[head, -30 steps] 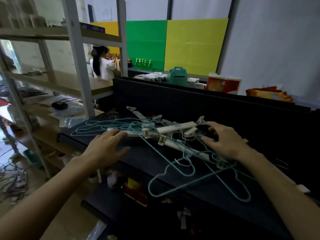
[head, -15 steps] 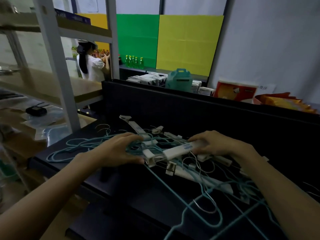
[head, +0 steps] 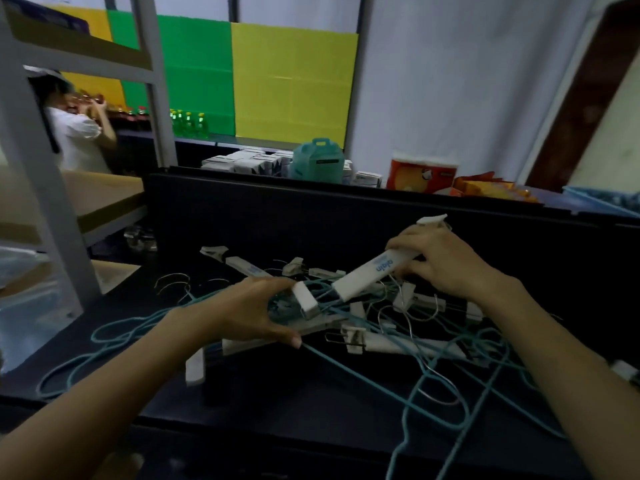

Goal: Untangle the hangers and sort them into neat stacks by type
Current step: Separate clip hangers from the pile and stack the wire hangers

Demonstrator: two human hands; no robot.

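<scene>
A tangle of hangers lies on the black table (head: 277,403): thin teal wire hangers (head: 450,362) mixed with white plastic clip hangers (head: 391,344). My right hand (head: 440,261) grips one white clip hanger (head: 367,277) by its bar, its right end lifted above the pile. My left hand (head: 249,311) curls over the left side of the tangle, its fingers around teal wires beside that hanger's white clip (head: 306,301). More teal wire loops (head: 114,341) spread to the left.
A black partition (head: 311,216) stands behind the pile. A grey metal shelf rack (head: 41,188) rises at the left. Boxes, a teal container (head: 318,161) and snack bags sit beyond the partition. A person in white (head: 76,133) stands far left at the back.
My right hand closed on the white clip hanger and raised its right end up from the pile. My left hand moved in and curled onto the teal wires. The camera came closer.
</scene>
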